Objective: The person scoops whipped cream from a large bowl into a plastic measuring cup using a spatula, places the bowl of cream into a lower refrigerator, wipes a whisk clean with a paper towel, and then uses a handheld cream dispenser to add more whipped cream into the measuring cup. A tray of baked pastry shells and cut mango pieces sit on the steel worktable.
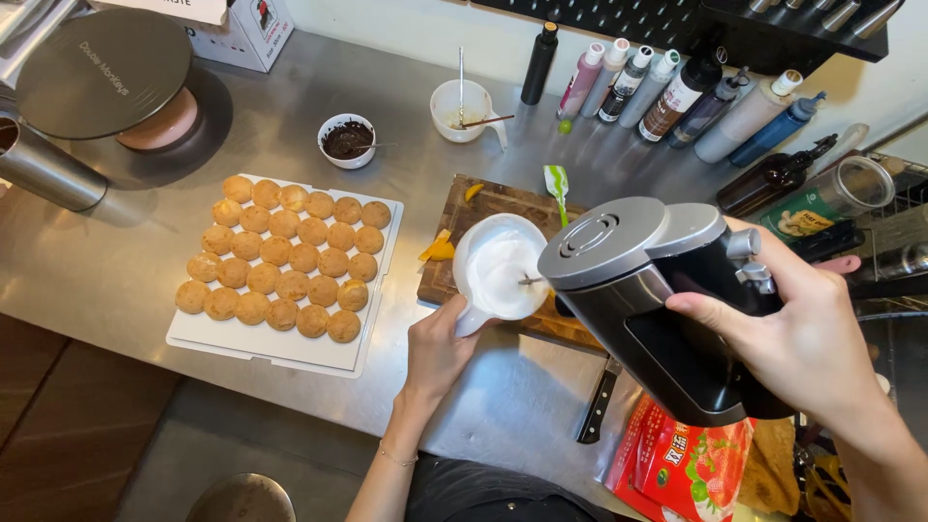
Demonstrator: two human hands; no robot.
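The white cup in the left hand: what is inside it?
The white cup holds white whipped cream, with the mixer beater shaft dipping in. The beater's lower end is covered by cream.

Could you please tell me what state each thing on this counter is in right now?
Left hand: gripping the white jug.
White jug: tilted, holding white whipped cream.
Right hand: holding the hand mixer.
Hand mixer: lifted, beater in the cream.
Tray of round pastries: full, in rows, unfilled as far as shows.
Small chocolate bowl: partly full.
White cup: utensils standing in it.
Squeeze bottles: capped, leaning on the wall.
Knife: lying flat.
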